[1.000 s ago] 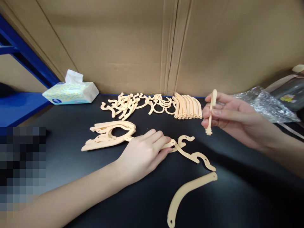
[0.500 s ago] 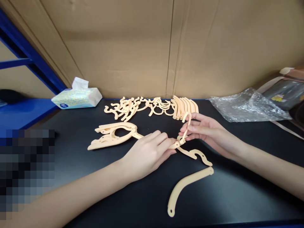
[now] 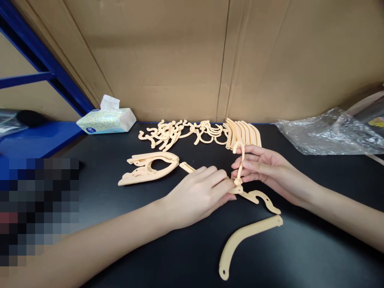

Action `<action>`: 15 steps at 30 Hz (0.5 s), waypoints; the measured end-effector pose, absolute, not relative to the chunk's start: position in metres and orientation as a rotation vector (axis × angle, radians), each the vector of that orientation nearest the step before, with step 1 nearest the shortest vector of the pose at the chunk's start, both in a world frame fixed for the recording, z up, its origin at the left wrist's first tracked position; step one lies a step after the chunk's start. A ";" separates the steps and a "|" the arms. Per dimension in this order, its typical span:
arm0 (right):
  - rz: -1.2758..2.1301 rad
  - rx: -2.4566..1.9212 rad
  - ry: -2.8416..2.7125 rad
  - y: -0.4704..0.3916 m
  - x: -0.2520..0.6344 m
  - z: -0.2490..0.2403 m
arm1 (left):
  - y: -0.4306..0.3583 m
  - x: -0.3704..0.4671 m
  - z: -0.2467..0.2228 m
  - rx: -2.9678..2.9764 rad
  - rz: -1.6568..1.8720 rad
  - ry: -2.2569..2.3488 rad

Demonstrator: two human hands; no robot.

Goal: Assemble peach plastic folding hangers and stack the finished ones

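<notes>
My left hand point(image 3: 199, 196) lies palm-down, fingers closed on a beige arm piece point(image 3: 187, 167). My right hand point(image 3: 268, 168) pinches the hook point(image 3: 242, 160) upright at its end. Black table point(image 3: 168, 256) below; cardboard point(image 3: 168, 60) stands behind.

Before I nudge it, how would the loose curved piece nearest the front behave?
The loose curved piece looks stiff, holding a clean bend. Being slim, it is probably light. Lying flat on the black tabletop, it would likely slide rather than roll.
</notes>
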State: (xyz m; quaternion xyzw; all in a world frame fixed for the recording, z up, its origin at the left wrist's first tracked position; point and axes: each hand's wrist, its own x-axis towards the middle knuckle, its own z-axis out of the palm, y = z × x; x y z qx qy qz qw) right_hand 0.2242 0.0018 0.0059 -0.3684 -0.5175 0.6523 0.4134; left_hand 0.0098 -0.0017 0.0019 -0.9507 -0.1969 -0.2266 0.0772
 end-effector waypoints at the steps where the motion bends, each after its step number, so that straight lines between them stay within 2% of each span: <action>1: 1.655 -0.921 -1.296 0.002 0.224 0.005 | -0.002 0.010 0.002 -2.848 -0.679 -0.585; 15: 1.728 -0.914 -1.235 0.002 0.229 -0.002 | -0.003 0.005 0.001 -2.894 -0.869 -0.563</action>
